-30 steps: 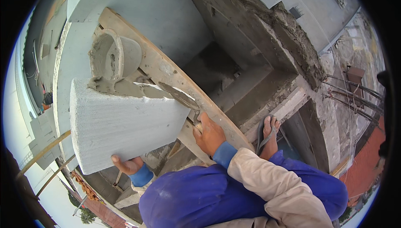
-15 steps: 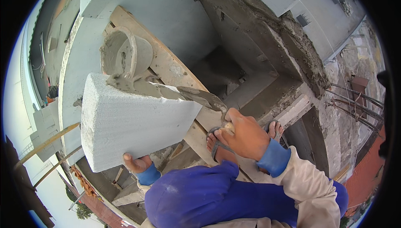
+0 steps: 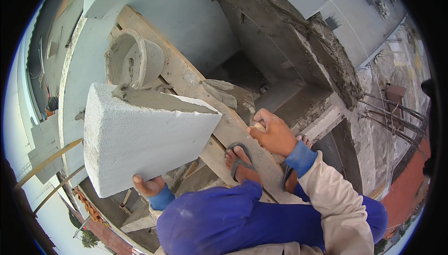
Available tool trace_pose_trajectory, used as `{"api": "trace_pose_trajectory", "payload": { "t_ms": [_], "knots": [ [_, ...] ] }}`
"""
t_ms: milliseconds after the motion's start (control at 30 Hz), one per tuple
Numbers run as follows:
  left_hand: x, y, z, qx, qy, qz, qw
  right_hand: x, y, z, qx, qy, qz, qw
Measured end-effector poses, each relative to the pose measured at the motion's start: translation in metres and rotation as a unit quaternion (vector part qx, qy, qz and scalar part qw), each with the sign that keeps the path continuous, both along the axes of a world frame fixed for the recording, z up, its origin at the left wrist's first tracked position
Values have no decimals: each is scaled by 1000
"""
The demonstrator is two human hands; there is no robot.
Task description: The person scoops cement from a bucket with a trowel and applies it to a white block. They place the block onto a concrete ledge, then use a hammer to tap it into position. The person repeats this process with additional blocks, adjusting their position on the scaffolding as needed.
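Note:
My left hand (image 3: 148, 186) grips the lower edge of a large white lightweight concrete block (image 3: 144, 138), thumb against its face and the other fingers hidden behind it. Grey mortar (image 3: 163, 102) is spread along the block's upper face. In my right hand (image 3: 272, 132) is the handle of a trowel (image 3: 228, 94), its blade smeared with mortar and held to the right of the block, apart from it. A mortar-coated bucket (image 3: 151, 61) stands on the planks just beyond the block.
My sandalled feet rest on wooden planks (image 3: 186, 75). Beyond them drops a deep recess (image 3: 240, 73) between grey walls. A rough mortared wall top (image 3: 333, 63) runs along the right, with steel bars (image 3: 396, 119) sticking out. Wooden poles (image 3: 49, 161) jut out at the left.
My right hand has drawn the trowel off the block's mortared face, out to the right. The mortar left there looks flatter. My left hand keeps its grip on the block.

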State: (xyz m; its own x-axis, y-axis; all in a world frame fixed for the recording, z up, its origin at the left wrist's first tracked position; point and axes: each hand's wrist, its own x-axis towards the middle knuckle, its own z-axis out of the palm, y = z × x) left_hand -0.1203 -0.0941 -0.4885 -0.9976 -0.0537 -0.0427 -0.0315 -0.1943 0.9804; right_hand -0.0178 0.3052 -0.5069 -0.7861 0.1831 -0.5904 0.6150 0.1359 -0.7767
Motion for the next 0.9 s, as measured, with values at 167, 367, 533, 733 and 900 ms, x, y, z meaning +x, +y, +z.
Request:
{"api": "trace_pose_trajectory", "payload": {
  "t_ms": [167,367,533,733,900],
  "knots": [
    [-2,-1,1,-27,25,32,999,13,-72,-17,81,7,40,996],
    [-8,4,4,-29,38,29,998,53,-21,20,39,54,37,997],
    [-2,5,5,-21,25,31,999,9,-10,-14,48,19,30,998],
    [6,5,5,-43,27,46,998,-17,-16,42,-25,77,53,995],
    [6,11,5,-23,8,27,999,-36,-17,87,-31,90,-36,995]
  ]
}}
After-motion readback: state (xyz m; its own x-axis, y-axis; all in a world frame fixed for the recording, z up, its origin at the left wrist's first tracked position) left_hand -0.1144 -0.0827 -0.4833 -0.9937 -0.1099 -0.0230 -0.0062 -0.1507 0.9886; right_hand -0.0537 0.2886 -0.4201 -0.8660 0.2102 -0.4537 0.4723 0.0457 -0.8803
